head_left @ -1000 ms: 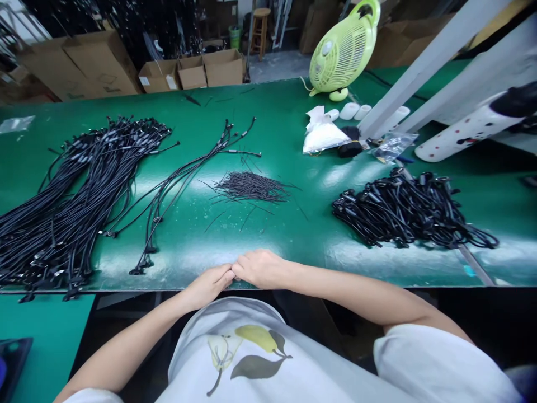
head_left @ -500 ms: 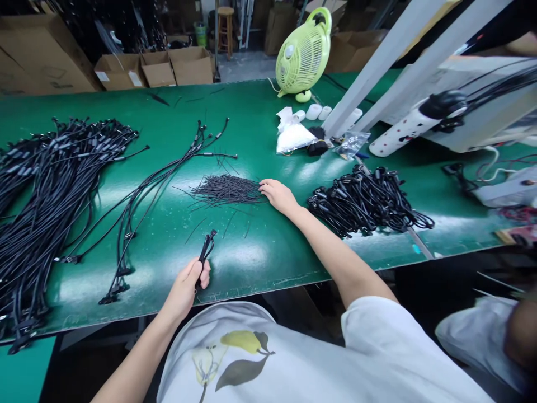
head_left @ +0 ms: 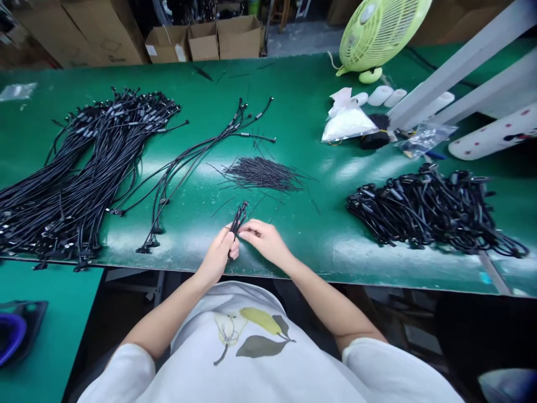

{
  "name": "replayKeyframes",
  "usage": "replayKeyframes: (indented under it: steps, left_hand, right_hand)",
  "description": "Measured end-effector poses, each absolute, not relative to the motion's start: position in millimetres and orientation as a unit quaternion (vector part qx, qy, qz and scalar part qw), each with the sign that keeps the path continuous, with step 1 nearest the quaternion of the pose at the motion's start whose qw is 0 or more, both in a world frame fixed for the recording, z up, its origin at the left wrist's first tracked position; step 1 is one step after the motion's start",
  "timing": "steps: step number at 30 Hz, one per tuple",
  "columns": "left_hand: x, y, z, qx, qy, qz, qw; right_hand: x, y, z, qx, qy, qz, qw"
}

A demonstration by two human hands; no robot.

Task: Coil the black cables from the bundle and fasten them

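Note:
A folded black cable (head_left: pixel 238 219) stands up from my left hand (head_left: pixel 220 249), whose fingers are wrapped round it near the table's front edge. My right hand (head_left: pixel 264 239) is beside it, fingertips pinched at the cable's right side; whatever they hold is too small to make out. Just beyond both hands lies a heap of thin black ties (head_left: pixel 262 172), a few strewn around it. Several long loose cables (head_left: pixel 184 159) stretch out to the left of the heap.
A large pile of long black cables (head_left: pixel 100 162) covers the left of the green table (head_left: pixel 293 246). Bundled cables (head_left: pixel 432 210) lie at the right. Behind them are a white bag (head_left: pixel 347 122), a green fan (head_left: pixel 380 33) and slanted grey posts (head_left: pixel 457 67).
My right hand has left the heap of ties and come to the folded cable in my left hand. The camera view has shifted, moving the table's contents across the picture.

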State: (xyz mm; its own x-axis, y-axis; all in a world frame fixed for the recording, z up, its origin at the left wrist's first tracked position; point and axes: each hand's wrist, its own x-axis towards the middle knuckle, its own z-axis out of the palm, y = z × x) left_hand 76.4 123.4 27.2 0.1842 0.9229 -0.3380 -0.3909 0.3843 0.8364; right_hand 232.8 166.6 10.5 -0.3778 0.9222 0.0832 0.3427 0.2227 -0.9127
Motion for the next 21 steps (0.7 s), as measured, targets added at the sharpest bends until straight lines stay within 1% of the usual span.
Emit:
replayKeyframes:
  steps: [2, 4, 5, 7, 9, 11, 13, 16, 18, 21]
  left_hand:
    - [76.6, 122.8, 24.7, 0.319, 0.442, 0.469, 0.695]
    - [73.7, 122.6, 22.5, 0.34, 0.455, 0.476, 0.671]
    - [71.8, 122.5, 21.5, 0.355, 0.467, 0.481, 0.651]
    - [68.0, 121.5, 20.0, 0.392, 0.5, 0.483, 0.602]
    - [64.9, 119.1, 19.2, 0.446, 0.52, 0.461, 0.564]
    - [62.0, 116.4, 18.9, 0.509, 0.515, 0.415, 0.551]
    - [58.3, 115.7, 18.0, 0.555, 0.509, 0.372, 0.542]
    - [51.3, 117.9, 13.5, 0.565, 0.532, 0.34, 0.532]
    - [48.0, 119.1, 7.9, 0.547, 0.532, 0.296, 0.575]
    - [47.6, 119.2, -3.7, 0.489, 0.484, 0.264, 0.676]
  right_hand:
    - [218.2, 154.7, 8.2, -0.447, -0.705, 0.432, 0.34]
    - [215.2, 149.2, 9.5, -0.449, -0.74, 0.369, 0.338]
    - [216.5, 147.6, 12.0, -0.445, -0.773, 0.316, 0.325]
    - [221.0, 145.1, 20.4, -0.414, -0.848, 0.169, 0.283]
    - [225.3, 144.4, 31.2, -0.33, -0.91, 0.016, 0.25]
    - [227.9, 147.8, 40.8, -0.223, -0.939, -0.083, 0.25]
    - [227.6, 156.1, 46.9, -0.13, -0.946, -0.119, 0.271]
    - [222.7, 170.6, 52.5, -0.04, -0.946, -0.127, 0.297]
    - [220.2, 175.6, 56.4, 0.004, -0.943, -0.143, 0.3]
    - [220.9, 175.2, 59.7, 0.043, -0.943, -0.169, 0.283]
